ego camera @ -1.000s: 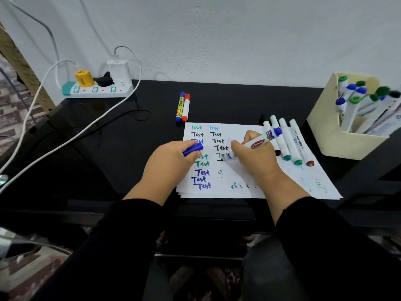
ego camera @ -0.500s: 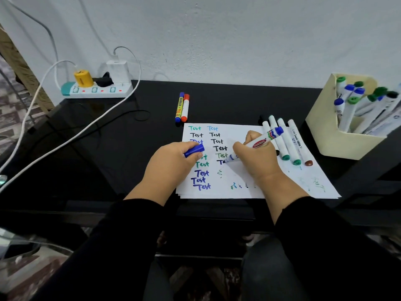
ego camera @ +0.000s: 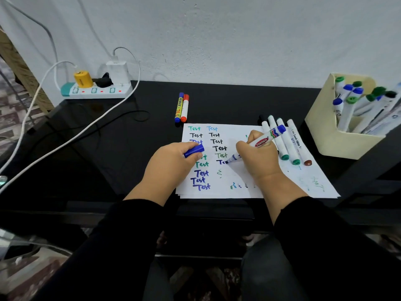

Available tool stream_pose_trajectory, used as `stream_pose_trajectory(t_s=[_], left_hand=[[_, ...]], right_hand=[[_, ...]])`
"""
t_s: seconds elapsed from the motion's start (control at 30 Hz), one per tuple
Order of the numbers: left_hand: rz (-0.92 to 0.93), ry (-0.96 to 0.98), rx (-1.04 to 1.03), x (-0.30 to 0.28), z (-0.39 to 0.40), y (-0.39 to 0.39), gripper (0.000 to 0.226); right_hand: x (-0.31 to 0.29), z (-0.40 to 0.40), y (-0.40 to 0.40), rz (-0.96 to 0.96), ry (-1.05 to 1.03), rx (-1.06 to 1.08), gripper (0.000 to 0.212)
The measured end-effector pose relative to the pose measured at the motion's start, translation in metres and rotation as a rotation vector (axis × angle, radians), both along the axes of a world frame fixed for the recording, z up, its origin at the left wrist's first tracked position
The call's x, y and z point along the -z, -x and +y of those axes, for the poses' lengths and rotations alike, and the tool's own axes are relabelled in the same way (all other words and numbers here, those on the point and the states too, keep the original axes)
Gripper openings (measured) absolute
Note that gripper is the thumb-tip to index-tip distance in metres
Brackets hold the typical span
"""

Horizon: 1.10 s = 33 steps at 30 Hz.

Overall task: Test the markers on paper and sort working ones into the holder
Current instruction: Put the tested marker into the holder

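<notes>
On the paper [ego camera: 236, 183], my right hand [ego camera: 258, 159] pinches the blue marker [ego camera: 260, 142] near its tip, which touches the sheet at a half-written "Test". My left hand [ego camera: 173, 164] curls round the blue cap [ego camera: 194, 150]. I think the marker is light, stiff and smooth, so it's best to hold it low by the tip. More markers [ego camera: 288, 142] lie just beside my right hand. The holder [ego camera: 329, 135] stands on the surface, further right.
</notes>
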<state>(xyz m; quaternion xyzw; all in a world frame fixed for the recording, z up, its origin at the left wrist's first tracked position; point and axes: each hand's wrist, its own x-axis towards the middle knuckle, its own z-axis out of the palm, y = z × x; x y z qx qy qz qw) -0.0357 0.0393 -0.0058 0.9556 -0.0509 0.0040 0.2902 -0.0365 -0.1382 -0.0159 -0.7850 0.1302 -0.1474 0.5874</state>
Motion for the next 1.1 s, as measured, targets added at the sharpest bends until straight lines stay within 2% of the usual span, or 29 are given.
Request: stream_pose_trajectory(t_s=[0.43,0.6,0.7,0.93,1.1], left_hand=[[0.015,0.017,-0.001,-0.002,-0.001,0.003,0.043],[0.034,0.035,0.015,-0.003,-0.001,0.003,0.043],[0.050,0.112,0.030,-0.005,-0.002,0.004,0.041],[0.120,0.276,0.112,-0.009,-0.007,0.008,0.039],[0.161,0.352,0.177,-0.012,-0.012,0.011,0.036]], right_hand=[[-0.003,0.002,0.001,-0.006,0.010,0.034,0.038],[-0.002,-0.001,-0.002,0.004,-0.152,0.077,0.037],[-0.004,-0.005,-0.004,-0.024,-0.257,0.095,0.038],[-0.014,0.001,0.000,-0.127,-0.442,-0.041,0.045],[-0.015,0.013,0.006,-0.064,-0.406,-0.160,0.043]])
